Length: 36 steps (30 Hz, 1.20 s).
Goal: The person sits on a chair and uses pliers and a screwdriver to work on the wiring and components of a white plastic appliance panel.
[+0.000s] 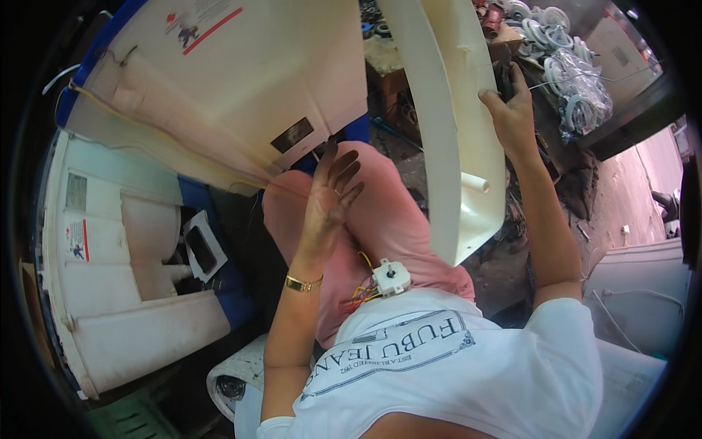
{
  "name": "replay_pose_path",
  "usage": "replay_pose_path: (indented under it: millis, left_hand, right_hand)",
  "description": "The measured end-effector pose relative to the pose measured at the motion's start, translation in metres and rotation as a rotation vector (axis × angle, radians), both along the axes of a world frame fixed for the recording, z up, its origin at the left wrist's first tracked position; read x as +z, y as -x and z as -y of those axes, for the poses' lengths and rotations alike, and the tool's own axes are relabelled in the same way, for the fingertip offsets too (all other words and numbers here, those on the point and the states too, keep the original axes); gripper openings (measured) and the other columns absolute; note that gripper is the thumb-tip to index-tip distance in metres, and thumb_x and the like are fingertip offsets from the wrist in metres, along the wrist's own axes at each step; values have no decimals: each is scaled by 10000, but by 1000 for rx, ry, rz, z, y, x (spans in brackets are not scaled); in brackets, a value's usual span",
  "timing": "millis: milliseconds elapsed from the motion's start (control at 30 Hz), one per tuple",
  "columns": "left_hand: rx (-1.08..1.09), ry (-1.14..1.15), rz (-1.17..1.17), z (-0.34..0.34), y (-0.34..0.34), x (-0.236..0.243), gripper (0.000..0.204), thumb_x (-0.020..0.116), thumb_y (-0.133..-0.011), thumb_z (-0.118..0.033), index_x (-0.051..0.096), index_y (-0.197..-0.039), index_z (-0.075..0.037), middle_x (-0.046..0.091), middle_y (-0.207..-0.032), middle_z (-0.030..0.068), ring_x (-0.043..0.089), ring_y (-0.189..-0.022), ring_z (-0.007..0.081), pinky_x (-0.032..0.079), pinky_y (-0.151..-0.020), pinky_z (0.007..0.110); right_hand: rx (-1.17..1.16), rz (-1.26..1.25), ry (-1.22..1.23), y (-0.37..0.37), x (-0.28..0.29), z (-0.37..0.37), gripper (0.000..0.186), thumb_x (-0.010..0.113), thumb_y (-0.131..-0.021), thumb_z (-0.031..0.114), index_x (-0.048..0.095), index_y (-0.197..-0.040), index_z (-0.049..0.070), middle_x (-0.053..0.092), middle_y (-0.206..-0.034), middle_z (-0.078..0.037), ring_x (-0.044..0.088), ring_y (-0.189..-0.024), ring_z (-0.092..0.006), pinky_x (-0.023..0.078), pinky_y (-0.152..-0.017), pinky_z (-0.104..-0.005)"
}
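My left hand (333, 186) is raised above my knees, palm turned up and darkened fingers spread, holding nothing. At the upper right my right hand (512, 110) is closed around a dark tool that looks like pliers (504, 77), beside the edge of a curved cream plastic panel (446, 132). A thin pale wire (563, 80) runs rightward from near that hand. On my lap, against my shirt, rests a white timer switch (391, 278) with a short shaft and red and yellow wires (358, 296).
A large white and blue machine casing (270, 66) leans at the upper left, a yellowish cable along its lower edge. Another white casing (102, 278) with a square opening stands at left. White pulley-like wheels (545, 29), some bagged in clear plastic (585, 102), are piled at upper right.
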<state>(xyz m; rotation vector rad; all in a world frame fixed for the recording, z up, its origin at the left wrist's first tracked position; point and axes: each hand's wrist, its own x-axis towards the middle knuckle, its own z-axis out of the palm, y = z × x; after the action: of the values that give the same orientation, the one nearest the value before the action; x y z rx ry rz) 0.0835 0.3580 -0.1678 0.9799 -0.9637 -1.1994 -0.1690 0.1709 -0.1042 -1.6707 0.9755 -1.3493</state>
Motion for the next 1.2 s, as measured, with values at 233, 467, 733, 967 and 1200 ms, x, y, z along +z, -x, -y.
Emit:
replay_pose_path:
  millis: [233, 467, 733, 967, 1200]
  left_hand:
    - [-16, 308, -271, 25, 8, 31, 1328, 803, -619, -724, 120, -1603, -150, 268, -1606, 133, 334, -1448, 311, 343, -1152, 529]
    - [1, 436, -557, -97, -114, 1, 1169, 605, -748, -812, 200, -1586, -105, 255, -1622, 112, 255, -1480, 301, 192, -1218, 527]
    - [722, -211, 152, -169, -88, 21, 863, 622, -822, -215, 230, -1563, -10, 330, -1560, 155, 389, -1408, 272, 299, -1163, 399]
    - [723, -282, 223, -181, -57, 19, 961, 649, -750, -352, 225, -1555, -42, 375, -1485, 196, 382, -1390, 306, 291, -1157, 409]
    - [645, -263, 242, -176, -56, 22, 1041, 672, -723, -467, 214, -1556, -42, 415, -1444, 196, 425, -1357, 316, 340, -1127, 429]
  right_hand:
    - [182, -88, 191, 47, -15, -10, 380, 598, -826, -84, 539, -1176, 49, 601, -1052, -15, 552, -959, -81, 456, -863, -244]
    - [609, -589, 568, -39, 2, -20, 385, 683, -718, -54, 633, -1082, 60, 675, -987, -98, 670, -864, -298, 537, -753, -390]
    - [861, -626, 582, -103, -11, -22, 346, 726, -766, 97, 606, -1090, 69, 639, -986, -129, 607, -958, -332, 516, -808, -432]
    - [703, -1191, 235, -28, 7, -29, 395, 717, -773, 120, 610, -1139, 20, 614, -1057, -150, 580, -1023, -348, 460, -913, -458]
    - [397, -1397, 693, -44, -27, -62, 356, 790, -762, 240, 701, -1095, 151, 641, -1054, -54, 557, -1041, -284, 442, -837, -410]
